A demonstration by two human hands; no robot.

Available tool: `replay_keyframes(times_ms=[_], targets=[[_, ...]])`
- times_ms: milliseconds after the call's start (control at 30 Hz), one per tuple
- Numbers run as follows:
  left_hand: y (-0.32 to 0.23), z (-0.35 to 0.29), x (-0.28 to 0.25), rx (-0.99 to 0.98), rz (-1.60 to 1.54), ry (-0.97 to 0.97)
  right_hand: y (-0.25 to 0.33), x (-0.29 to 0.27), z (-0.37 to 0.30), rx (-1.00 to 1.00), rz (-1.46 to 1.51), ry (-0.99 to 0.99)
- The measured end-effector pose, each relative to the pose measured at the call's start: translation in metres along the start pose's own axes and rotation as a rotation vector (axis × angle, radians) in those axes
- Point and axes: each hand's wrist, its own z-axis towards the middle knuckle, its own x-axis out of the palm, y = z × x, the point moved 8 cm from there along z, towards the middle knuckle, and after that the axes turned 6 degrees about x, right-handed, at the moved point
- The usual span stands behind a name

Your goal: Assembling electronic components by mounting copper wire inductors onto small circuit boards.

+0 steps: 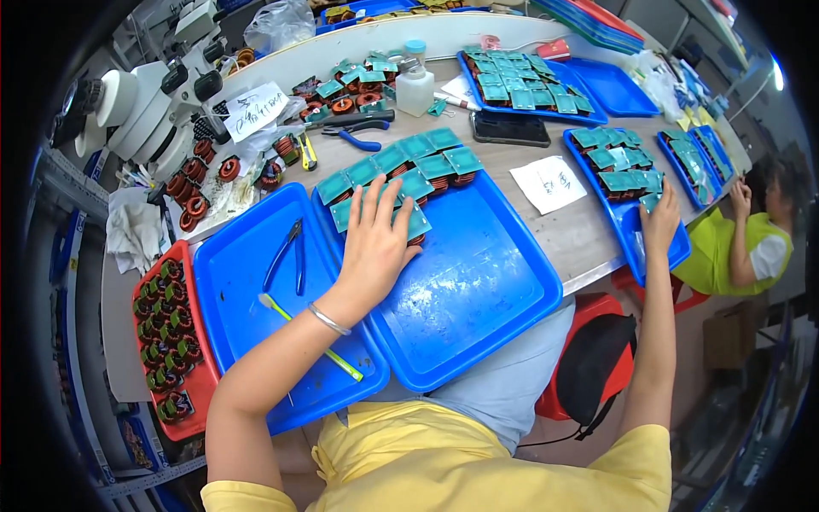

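Observation:
My left hand (pixel 375 243) lies with spread fingers over the near end of a cluster of copper coils topped with square green boards (pixel 444 162). They stand in rows in the far part of the middle blue tray (pixel 461 316). Its fingertips touch the boards, and the thumb rests beside the nearest coil. At the right, my right hand (pixel 659 224) has its fingers closed around a green-topped coil (pixel 650 202) at the near end of the rows in a narrower blue tray (pixel 631 256). The palm hides part of that coil.
A left blue tray (pixel 247 333) holds cutters (pixel 286 256) and a yellow-green brush (pixel 311 337). Beside it, a red tray (pixel 192 384) carries bare coils. Pliers (pixel 350 132), a bottle (pixel 415 90), a phone (pixel 512 130) and a microscope (pixel 141 102) stand behind. A co-worker (pixel 742 239) sits right.

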Motion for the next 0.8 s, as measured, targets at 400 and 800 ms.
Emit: replay_keyframes(times_ms=[400,800], targets=[[-0.004,-0.004,-0.006,-0.045,-0.114,0.020,0.118,-0.093,-0.048,0.009,0.655,-0.140],[0.002,-0.037,-0.015,-0.523,-1.273,0.136,0.257,-0.129,-0.137,-0.123,1.453,0.441]])
